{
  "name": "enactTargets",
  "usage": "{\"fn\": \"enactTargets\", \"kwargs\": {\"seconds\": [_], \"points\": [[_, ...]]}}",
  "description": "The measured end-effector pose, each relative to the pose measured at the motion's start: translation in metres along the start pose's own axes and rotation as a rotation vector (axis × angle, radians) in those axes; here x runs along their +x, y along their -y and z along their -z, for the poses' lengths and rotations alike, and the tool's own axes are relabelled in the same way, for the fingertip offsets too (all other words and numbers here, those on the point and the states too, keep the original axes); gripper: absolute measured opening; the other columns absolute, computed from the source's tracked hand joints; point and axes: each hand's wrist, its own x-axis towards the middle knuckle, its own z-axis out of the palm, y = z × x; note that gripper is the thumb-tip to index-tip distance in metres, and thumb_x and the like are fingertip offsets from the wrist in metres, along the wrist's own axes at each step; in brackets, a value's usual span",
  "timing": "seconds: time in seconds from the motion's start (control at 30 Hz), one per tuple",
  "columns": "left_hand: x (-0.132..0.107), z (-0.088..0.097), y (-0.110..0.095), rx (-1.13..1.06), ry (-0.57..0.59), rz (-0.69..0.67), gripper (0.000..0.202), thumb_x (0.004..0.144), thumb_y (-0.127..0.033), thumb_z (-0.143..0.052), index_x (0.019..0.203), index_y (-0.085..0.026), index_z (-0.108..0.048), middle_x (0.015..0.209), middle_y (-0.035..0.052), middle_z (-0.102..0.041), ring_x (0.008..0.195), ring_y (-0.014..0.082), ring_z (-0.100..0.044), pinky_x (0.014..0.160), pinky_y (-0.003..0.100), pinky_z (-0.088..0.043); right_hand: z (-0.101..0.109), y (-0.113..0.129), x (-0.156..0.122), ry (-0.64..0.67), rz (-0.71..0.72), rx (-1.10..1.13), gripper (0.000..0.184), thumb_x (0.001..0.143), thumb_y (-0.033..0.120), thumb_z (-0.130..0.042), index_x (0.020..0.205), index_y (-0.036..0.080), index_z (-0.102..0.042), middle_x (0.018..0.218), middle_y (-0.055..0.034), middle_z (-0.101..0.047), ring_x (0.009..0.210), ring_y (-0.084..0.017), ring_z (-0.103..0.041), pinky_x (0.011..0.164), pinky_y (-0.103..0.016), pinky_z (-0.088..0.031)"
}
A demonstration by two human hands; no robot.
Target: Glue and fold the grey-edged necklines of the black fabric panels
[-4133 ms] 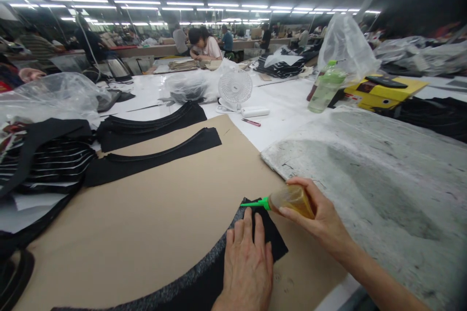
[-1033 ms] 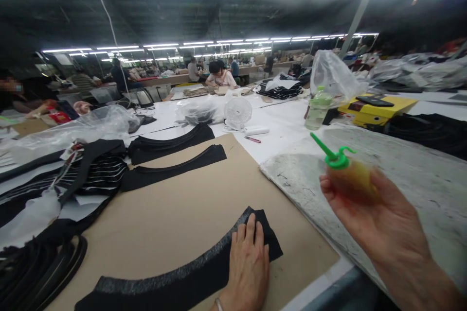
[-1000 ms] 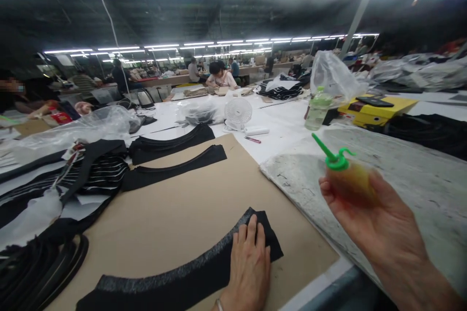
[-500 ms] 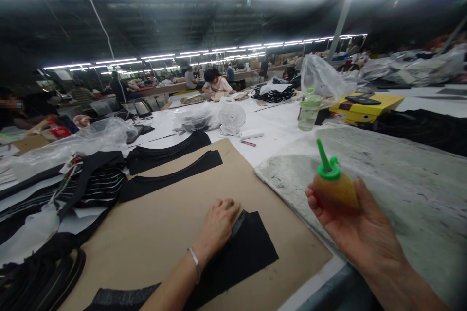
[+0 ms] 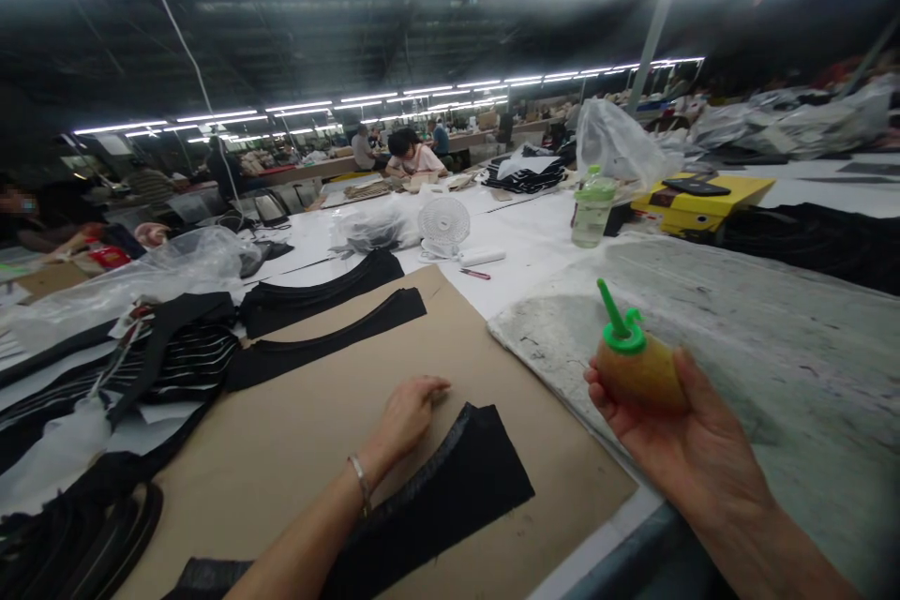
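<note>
In the head view my right hand (image 5: 693,450) is wrapped round a squeeze bottle (image 5: 641,373) with yellow-brown contents and a green nozzle cap, its nozzle pointing up and a little left. My left hand (image 5: 406,412), with a bracelet at the wrist, is over the brown board (image 5: 295,450), fingers stretched out and holding nothing. Just right of it lies a black curved fabric piece (image 5: 450,497), its curved edge looking shiny and wet. My left forearm hides part of this piece. Two similar black pieces (image 5: 337,333) lie at the board's far end.
Striped black pieces (image 5: 189,356) and plastic film (image 5: 155,277) lie at the left. Beyond the board are a small white fan (image 5: 444,223) and a cutter (image 5: 475,274). A green-lidded bottle (image 5: 592,211), a yellow box (image 5: 738,197) and a stained grey sheet (image 5: 787,347) are on the right.
My left hand has moved left, off the black piece's curved edge, uncovering it. The squeeze bottle in my right hand has tilted slightly to the left and dropped a little.
</note>
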Motion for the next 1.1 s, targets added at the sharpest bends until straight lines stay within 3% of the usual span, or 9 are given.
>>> {"fn": "enactTargets", "kwargs": {"seconds": [0.13, 0.27, 0.33, 0.4, 0.5, 0.7, 0.83, 0.93, 1.1], "points": [[0.003, 0.001, -0.002, -0.184, -0.206, 0.151, 0.016, 0.082, -0.028, -0.046, 0.086, -0.016, -0.057, 0.081, 0.0068, -0.068, 0.072, 0.0171, -0.064, 0.065, 0.029, -0.051, -0.007, -0.002, -0.005, 0.027, -0.028, 0.014, 0.049, 0.057, 0.042, -0.084, 0.097, 0.019, -0.068, 0.094, -0.0059, -0.07, 0.079, -0.022, -0.068, 0.067, -0.032, -0.062], [-0.005, -0.001, -0.015, -0.247, -0.244, 0.192, 0.038, 0.091, -0.045, -0.034, 0.079, -0.016, -0.055, 0.06, 0.0033, -0.063, 0.055, 0.0158, -0.061, 0.057, 0.028, -0.049, -0.015, -0.016, -0.007, 0.029, -0.098, -0.003, 0.049, 0.068, 0.054, -0.074, 0.101, 0.019, -0.068, 0.092, -0.0084, -0.072, 0.078, -0.023, -0.068, 0.068, -0.033, -0.062], [-0.008, -0.002, -0.021, -0.22, -0.221, 0.171, 0.051, 0.095, -0.049, -0.024, 0.081, -0.016, -0.06, 0.067, 0.0066, -0.068, 0.064, 0.0177, -0.065, 0.066, 0.032, -0.051, -0.019, -0.026, -0.006, 0.032, -0.146, -0.02, 0.051, 0.073, 0.058, -0.068, 0.103, 0.017, -0.067, 0.093, -0.0121, -0.072, 0.074, -0.021, -0.068, 0.063, -0.03, -0.061], [-0.009, -0.003, -0.025, -0.176, -0.158, 0.109, 0.052, 0.096, -0.048, -0.024, 0.096, -0.017, -0.066, 0.093, 0.0095, -0.073, 0.09, 0.0204, -0.067, 0.087, 0.036, -0.05, -0.022, -0.035, -0.005, 0.063, -0.199, -0.028, 0.05, 0.076, 0.056, -0.067, 0.105, 0.015, -0.066, 0.095, -0.0149, -0.072, 0.071, -0.019, -0.068, 0.062, -0.026, -0.06], [-0.009, -0.007, -0.024, -0.1, -0.031, -0.004, 0.043, 0.095, -0.043, -0.035, 0.124, -0.022, -0.058, 0.131, 0.0084, -0.06, 0.127, 0.0227, -0.05, 0.11, 0.043, -0.033, -0.025, -0.045, -0.002, 0.116, -0.22, -0.015, 0.046, 0.074, 0.047, -0.074, 0.107, 0.017, -0.064, 0.097, -0.0119, -0.072, 0.077, -0.019, -0.069, 0.068, -0.027, -0.06], [-0.012, -0.008, -0.011, -0.027, 0.05, -0.125, 0.032, 0.094, -0.035, -0.04, 0.108, -0.027, -0.067, 0.125, 0.0033, -0.064, 0.128, 0.0205, -0.048, 0.115, 0.044, -0.022, -0.028, -0.06, 0.01, 0.243, -0.182, -0.074, 0.041, 0.067, 0.037, -0.082, 0.102, 0.023, -0.064, 0.099, -0.0033, -0.072, 0.082, -0.022, -0.07, 0.072, -0.038, -0.063], [-0.009, 0.012, -0.003, -0.058, -0.188, 0.014, 0.032, 0.091, -0.039, -0.044, 0.095, -0.02, -0.069, 0.09, 0.0056, -0.069, 0.092, 0.0187, -0.06, 0.09, 0.034, -0.044, -0.037, -0.071, 0.027, 0.332, -0.248, -0.108, 0.036, 0.07, 0.032, -0.08, 0.1, 0.019, -0.065, 0.099, -0.0053, -0.071, 0.084, -0.024, -0.069, 0.075, -0.042, -0.062], [-0.019, 0.036, 0.003, -0.099, -0.42, 0.196, 0.03, 0.089, -0.042, -0.046, 0.092, -0.017, -0.063, 0.068, -0.0001, -0.059, 0.066, 0.0144, -0.055, 0.065, 0.026, -0.043, -0.05, -0.083, 0.041, 0.427, -0.268, -0.144, 0.033, 0.07, 0.028, -0.079, 0.099, 0.018, -0.067, 0.101, -0.0054, -0.071, 0.089, -0.024, -0.068, 0.079, -0.045, -0.06], [-0.09, 0.076, 0.005, -0.083, -0.578, 0.401, 0.033, 0.086, -0.048, -0.053, 0.069, -0.019, -0.056, 0.053, -0.0057, -0.05, 0.055, 0.0104, -0.049, 0.058, 0.021, -0.036, -0.069, -0.116, 0.072, 0.65, -0.223, -0.38, 0.038, 0.072, 0.031, -0.077, 0.107, 0.019, -0.066, 0.1, -0.0024, -0.07, 0.089, -0.018, -0.064, 0.08, -0.032, -0.056]]}}
